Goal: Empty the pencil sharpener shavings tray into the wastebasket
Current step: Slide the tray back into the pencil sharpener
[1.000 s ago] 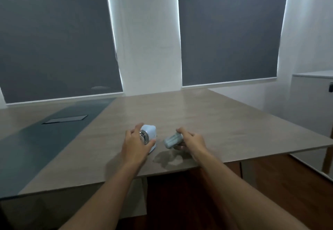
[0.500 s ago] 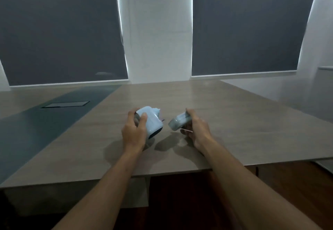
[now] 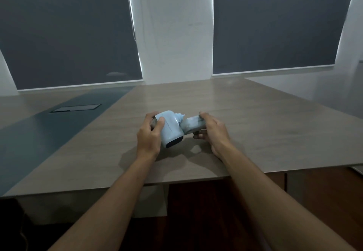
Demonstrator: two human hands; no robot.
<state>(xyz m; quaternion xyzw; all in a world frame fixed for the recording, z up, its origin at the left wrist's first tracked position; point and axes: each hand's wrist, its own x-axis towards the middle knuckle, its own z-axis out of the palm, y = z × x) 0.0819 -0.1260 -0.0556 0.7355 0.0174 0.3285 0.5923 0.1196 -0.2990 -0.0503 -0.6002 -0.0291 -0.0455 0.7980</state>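
A dim room with two dark grey roller blinds (image 3: pixel 273 22) on the far wall holds a wide, pale wood-grain table (image 3: pixel 245 117) with a blue-grey strip along its left side and a flat rectangular hatch (image 3: pixel 76 108) set into it. No wastebasket is in view.

Near the table's near edge, the left hand (image 3: pixel 150 135) wraps its fingers around the light-blue plastic pencil sharpener body (image 3: pixel 170 127), which is lifted off the table and tipped, its dark opening facing the near side. A second ago it stood on the table; half a second ago it was already raised.

Just right of it, the right hand (image 3: pixel 213 132) pinches the translucent grey shavings tray (image 3: pixel 193 125), fingers closed on its far end. The gap between the two parts has closed: the tray's left end now meets the body.

This likely means the tray is being refitted, so emptying is probably done, though its contents cannot be made out.
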